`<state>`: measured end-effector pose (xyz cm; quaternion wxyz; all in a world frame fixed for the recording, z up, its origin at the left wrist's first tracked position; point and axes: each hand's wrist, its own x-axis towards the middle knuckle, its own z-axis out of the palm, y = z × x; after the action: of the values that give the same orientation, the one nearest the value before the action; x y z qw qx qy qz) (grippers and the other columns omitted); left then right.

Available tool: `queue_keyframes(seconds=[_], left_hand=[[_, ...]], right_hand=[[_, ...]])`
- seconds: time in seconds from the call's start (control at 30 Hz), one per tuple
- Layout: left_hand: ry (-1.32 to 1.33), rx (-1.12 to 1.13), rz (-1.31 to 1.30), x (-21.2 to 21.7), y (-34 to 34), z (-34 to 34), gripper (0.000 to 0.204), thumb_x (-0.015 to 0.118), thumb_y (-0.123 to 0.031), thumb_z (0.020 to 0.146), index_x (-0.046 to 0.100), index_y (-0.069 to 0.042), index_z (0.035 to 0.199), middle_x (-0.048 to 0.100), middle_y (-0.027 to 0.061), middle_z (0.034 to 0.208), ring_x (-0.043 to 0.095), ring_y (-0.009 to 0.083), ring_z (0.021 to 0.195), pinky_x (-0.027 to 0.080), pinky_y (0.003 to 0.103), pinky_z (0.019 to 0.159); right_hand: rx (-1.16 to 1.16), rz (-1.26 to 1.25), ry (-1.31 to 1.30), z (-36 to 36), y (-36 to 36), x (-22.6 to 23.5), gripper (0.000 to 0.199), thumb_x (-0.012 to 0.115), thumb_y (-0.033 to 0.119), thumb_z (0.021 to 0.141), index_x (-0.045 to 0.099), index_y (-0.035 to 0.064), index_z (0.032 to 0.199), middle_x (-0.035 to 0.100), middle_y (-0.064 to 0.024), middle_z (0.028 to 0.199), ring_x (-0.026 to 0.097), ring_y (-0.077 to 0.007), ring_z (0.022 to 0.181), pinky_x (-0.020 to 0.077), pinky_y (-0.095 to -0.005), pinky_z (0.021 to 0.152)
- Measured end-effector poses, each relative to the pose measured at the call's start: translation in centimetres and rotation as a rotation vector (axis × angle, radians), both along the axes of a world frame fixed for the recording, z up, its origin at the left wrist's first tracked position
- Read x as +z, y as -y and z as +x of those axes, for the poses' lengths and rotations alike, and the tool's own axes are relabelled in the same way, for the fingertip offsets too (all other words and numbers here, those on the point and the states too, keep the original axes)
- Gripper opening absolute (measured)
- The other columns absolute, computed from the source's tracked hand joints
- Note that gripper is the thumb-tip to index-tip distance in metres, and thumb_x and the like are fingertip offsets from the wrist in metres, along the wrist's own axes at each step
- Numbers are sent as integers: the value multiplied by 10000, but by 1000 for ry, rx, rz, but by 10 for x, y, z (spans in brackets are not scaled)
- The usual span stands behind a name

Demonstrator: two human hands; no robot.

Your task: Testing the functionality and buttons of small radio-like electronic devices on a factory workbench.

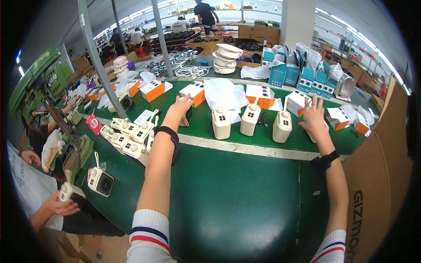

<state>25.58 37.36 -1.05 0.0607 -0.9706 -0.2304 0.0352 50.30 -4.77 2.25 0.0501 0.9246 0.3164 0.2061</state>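
Observation:
My left hand (179,108) is closed over a small portable speaker (188,116), mostly hidden behind the hand, at the near edge of the green conveyor belt. My right hand (314,115) has its fingers spread above another speaker (312,138), of which only slivers show; whether it touches it is unclear. Between my hands stand three cream speakers, a left one (221,123), a middle one (250,119) and a right one (282,127), each with a top knob and dark buttons. White-and-orange boxes, such as one (262,97), lie behind them. A black cable (262,117) lies beside the middle speaker.
Several cream speakers (129,139) cluster left of my left forearm; one (101,182) stands apart. At far left a co-worker's hand (57,205) holds another speaker near a green machine (37,87). Teal boxes (287,74) stand beyond the belt. A tall cardboard sheet (372,184) borders the right.

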Motion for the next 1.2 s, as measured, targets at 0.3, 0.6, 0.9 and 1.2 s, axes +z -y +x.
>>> queue_keyframes(seconds=[0.3,0.6,0.9,1.2], left_hand=[[5,-80,-244,47,119,12,1096,857,-450,525,281,-290,1444,78,269,1510,166,462,1372,247,572,1067],[454,-374,-470,-6,144,29,819,743,-71,685,377,-280,1387,36,278,1505,464,437,1201,458,413,971],[344,-355,-28,30,240,-106,766,725,-318,748,340,-242,1406,161,294,1473,301,500,1298,320,586,1019],[355,435,182,52,215,-368,880,771,-376,649,353,-222,1407,258,267,1450,253,474,1326,227,557,1071]], right_hand=[[272,-173,-317,-83,-104,3,1140,842,376,556,219,4,1436,200,-386,1420,224,-506,1337,274,-516,1081],[522,510,-469,-64,-101,-47,975,859,217,489,387,75,1330,446,-247,1227,524,-407,1081,445,-404,946],[725,685,-473,-189,-6,-18,903,840,217,541,410,63,1319,490,-225,1158,512,-378,1082,430,-422,933],[852,396,-650,-327,60,-21,943,838,188,508,367,74,1317,417,-211,1193,493,-394,1026,432,-446,887]])
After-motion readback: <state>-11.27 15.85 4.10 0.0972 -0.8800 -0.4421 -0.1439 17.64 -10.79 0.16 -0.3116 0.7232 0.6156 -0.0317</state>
